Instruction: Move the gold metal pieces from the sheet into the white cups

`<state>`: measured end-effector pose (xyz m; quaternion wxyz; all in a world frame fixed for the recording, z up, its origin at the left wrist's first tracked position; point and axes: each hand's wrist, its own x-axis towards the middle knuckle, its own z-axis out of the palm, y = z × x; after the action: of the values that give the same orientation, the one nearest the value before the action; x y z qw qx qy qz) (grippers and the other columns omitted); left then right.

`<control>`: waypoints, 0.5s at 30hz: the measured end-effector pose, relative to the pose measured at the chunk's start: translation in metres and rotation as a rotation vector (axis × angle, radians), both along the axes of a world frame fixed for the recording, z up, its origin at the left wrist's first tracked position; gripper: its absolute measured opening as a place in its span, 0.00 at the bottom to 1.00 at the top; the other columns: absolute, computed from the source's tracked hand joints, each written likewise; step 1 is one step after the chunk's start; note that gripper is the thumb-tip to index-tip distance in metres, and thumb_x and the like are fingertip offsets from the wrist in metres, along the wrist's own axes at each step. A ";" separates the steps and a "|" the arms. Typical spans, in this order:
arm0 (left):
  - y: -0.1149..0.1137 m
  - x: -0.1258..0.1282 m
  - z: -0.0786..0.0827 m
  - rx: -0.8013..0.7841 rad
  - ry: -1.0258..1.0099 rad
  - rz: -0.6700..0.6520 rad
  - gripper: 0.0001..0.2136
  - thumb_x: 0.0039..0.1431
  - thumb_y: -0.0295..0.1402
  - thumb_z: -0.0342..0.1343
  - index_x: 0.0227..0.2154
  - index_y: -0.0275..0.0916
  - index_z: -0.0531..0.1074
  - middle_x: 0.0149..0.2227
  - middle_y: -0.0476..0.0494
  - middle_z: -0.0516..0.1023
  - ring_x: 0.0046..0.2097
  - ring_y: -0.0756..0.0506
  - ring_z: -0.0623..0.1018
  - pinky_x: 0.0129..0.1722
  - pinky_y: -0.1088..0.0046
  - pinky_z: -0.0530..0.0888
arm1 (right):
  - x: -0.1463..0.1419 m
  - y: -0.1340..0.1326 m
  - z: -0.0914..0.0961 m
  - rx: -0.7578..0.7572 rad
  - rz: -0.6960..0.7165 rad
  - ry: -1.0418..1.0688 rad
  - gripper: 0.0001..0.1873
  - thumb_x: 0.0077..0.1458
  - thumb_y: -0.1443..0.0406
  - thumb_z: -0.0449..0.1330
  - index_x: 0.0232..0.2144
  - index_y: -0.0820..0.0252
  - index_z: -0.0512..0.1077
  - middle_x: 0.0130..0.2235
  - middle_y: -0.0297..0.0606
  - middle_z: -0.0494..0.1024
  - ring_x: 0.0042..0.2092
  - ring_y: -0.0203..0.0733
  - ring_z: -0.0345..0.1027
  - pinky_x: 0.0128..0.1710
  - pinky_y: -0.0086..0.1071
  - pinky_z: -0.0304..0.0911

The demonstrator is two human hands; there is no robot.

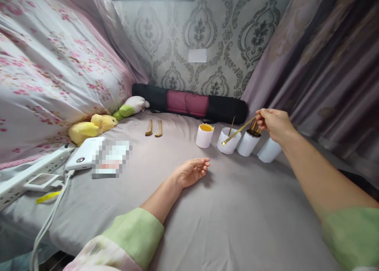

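My right hand [274, 123] pinches the handle end of a long, thin gold spoon [241, 128]. Its small shiny tip points down and left, in front of a white paper-wrapped cup [229, 145] from which one gold handle stands up. Just below this hand, a narrower white cup [247, 145] holds several gold utensils [255, 127]. My left hand [194, 172] rests over the bed with fingers loosely curled and nothing in them. Beyond it is a white cup with a yellow inside [205, 139]. My right wrist partly covers another white cup [268, 150].
Two gold spoons [149, 128] lie apart on the grey sheet [189, 231]. At left are a white power bank [85, 152], a blurred-out flat object [111, 158], a power strip [32, 176] with cables, and plush toys [91, 127]. A black-and-maroon roll [188, 102] lies along the wall.
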<state>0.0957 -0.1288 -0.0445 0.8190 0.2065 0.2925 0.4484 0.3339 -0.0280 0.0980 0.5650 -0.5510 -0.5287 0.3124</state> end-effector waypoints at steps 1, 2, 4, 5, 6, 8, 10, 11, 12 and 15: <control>0.000 0.000 0.000 -0.003 0.002 0.001 0.07 0.52 0.20 0.52 0.35 0.27 0.70 0.28 0.43 0.72 0.26 0.55 0.70 0.27 0.82 0.69 | 0.002 0.001 0.002 0.023 -0.016 0.017 0.11 0.57 0.70 0.48 0.25 0.65 0.65 0.22 0.31 0.63 0.17 0.24 0.53 0.12 0.19 0.48; 0.000 0.000 0.001 -0.006 0.003 0.003 0.07 0.52 0.21 0.52 0.35 0.27 0.70 0.29 0.43 0.72 0.26 0.55 0.70 0.27 0.82 0.69 | 0.005 0.001 0.004 0.044 -0.031 0.032 0.11 0.57 0.70 0.47 0.25 0.65 0.65 0.21 0.31 0.63 0.17 0.24 0.53 0.12 0.19 0.47; -0.001 0.000 0.002 -0.010 0.003 0.006 0.07 0.52 0.21 0.52 0.35 0.27 0.70 0.29 0.43 0.72 0.26 0.55 0.70 0.27 0.82 0.69 | 0.009 0.003 0.006 0.062 -0.067 0.046 0.11 0.57 0.71 0.47 0.25 0.65 0.65 0.21 0.31 0.63 0.16 0.24 0.53 0.11 0.19 0.47; -0.001 0.000 0.002 -0.012 0.001 0.007 0.07 0.52 0.21 0.51 0.35 0.27 0.70 0.29 0.42 0.72 0.26 0.55 0.70 0.27 0.82 0.69 | 0.011 0.004 0.007 0.066 -0.087 0.044 0.11 0.56 0.71 0.47 0.24 0.65 0.65 0.21 0.31 0.63 0.16 0.24 0.53 0.11 0.19 0.46; -0.001 0.000 0.002 -0.015 -0.001 0.008 0.07 0.52 0.21 0.51 0.35 0.27 0.70 0.29 0.42 0.72 0.26 0.55 0.70 0.27 0.82 0.69 | 0.013 0.005 0.007 0.072 -0.105 0.039 0.11 0.56 0.71 0.48 0.24 0.65 0.65 0.21 0.31 0.63 0.16 0.24 0.53 0.11 0.19 0.46; -0.001 0.000 0.002 -0.019 -0.005 0.010 0.07 0.52 0.21 0.52 0.35 0.27 0.70 0.29 0.43 0.72 0.26 0.55 0.70 0.27 0.82 0.69 | 0.015 0.006 0.008 0.090 -0.142 0.024 0.10 0.56 0.70 0.48 0.24 0.65 0.65 0.21 0.31 0.64 0.16 0.24 0.53 0.11 0.19 0.47; 0.000 -0.001 0.001 -0.017 -0.009 0.008 0.07 0.52 0.21 0.52 0.35 0.27 0.70 0.29 0.43 0.72 0.26 0.55 0.70 0.27 0.82 0.69 | 0.017 0.008 0.010 0.110 -0.172 0.013 0.10 0.56 0.70 0.48 0.24 0.65 0.65 0.20 0.31 0.64 0.16 0.24 0.54 0.11 0.18 0.47; 0.000 -0.001 0.000 -0.015 -0.010 0.007 0.07 0.52 0.21 0.52 0.35 0.27 0.70 0.29 0.43 0.71 0.26 0.55 0.70 0.27 0.82 0.69 | 0.017 0.009 0.010 0.118 -0.183 0.010 0.11 0.56 0.70 0.48 0.24 0.65 0.65 0.20 0.31 0.64 0.16 0.24 0.54 0.11 0.18 0.47; 0.000 -0.001 0.000 -0.013 -0.012 0.006 0.07 0.52 0.22 0.53 0.35 0.27 0.70 0.29 0.43 0.71 0.27 0.55 0.70 0.27 0.82 0.69 | 0.018 0.010 0.011 0.128 -0.194 0.006 0.11 0.56 0.70 0.48 0.24 0.65 0.65 0.20 0.31 0.64 0.16 0.24 0.54 0.11 0.18 0.46; 0.001 -0.001 -0.002 -0.008 -0.022 0.000 0.07 0.52 0.22 0.53 0.36 0.27 0.70 0.29 0.43 0.71 0.27 0.55 0.70 0.28 0.82 0.70 | 0.018 0.014 0.013 0.163 -0.231 -0.033 0.11 0.56 0.70 0.48 0.23 0.65 0.65 0.20 0.31 0.65 0.16 0.24 0.54 0.11 0.19 0.47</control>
<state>0.0947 -0.1274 -0.0466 0.8229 0.1981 0.2855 0.4494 0.3523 -0.0144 0.1112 0.6315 -0.5654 -0.4946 0.1921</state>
